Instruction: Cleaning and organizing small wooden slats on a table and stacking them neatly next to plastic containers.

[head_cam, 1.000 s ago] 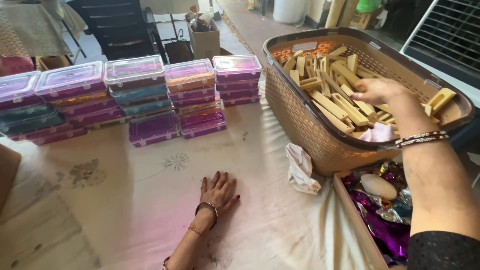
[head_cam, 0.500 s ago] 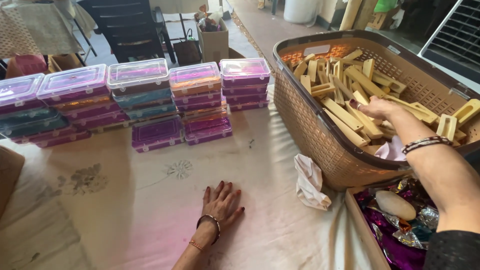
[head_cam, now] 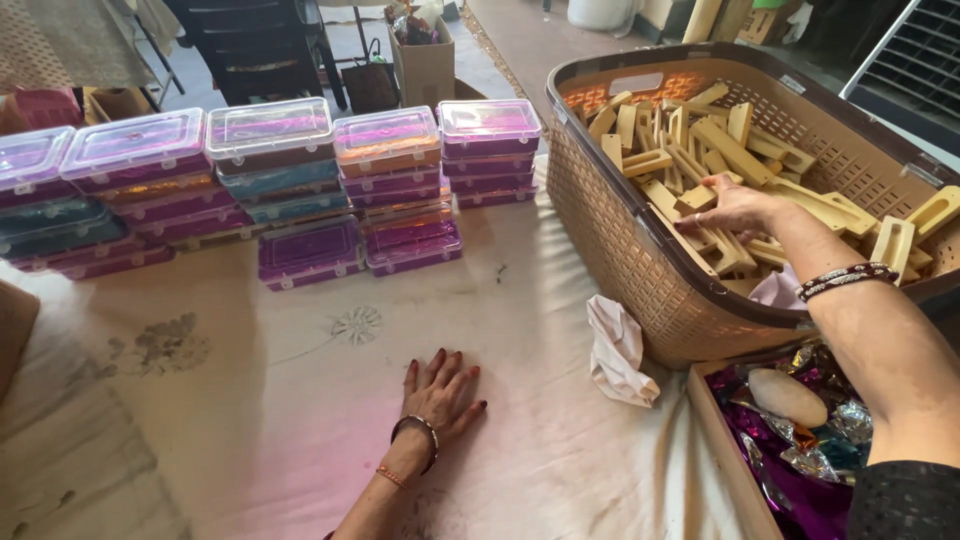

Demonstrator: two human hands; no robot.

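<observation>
My left hand (head_cam: 440, 395) lies flat, palm down and fingers spread, on the pale cloth-covered table (head_cam: 250, 400); it holds nothing. My right hand (head_cam: 735, 208) reaches into a large brown plastic basket (head_cam: 620, 250) filled with several pale wooden pieces (head_cam: 700, 140). Its fingers rest on the pieces near the basket's near wall; whether they grip one is unclear. A beaded bracelet sits on that wrist.
Stacks of small clear-lidded plastic boxes (head_cam: 270, 180) with purple, teal and orange contents line the far side of the table. A crumpled white cloth (head_cam: 618, 350) lies beside the basket. A tray (head_cam: 790, 440) with shiny purple wrappers and a pale oval object sits at bottom right.
My right hand has moved left within the basket, toward its near wall. The view has shifted. My left hand stays flat on the cloth.
</observation>
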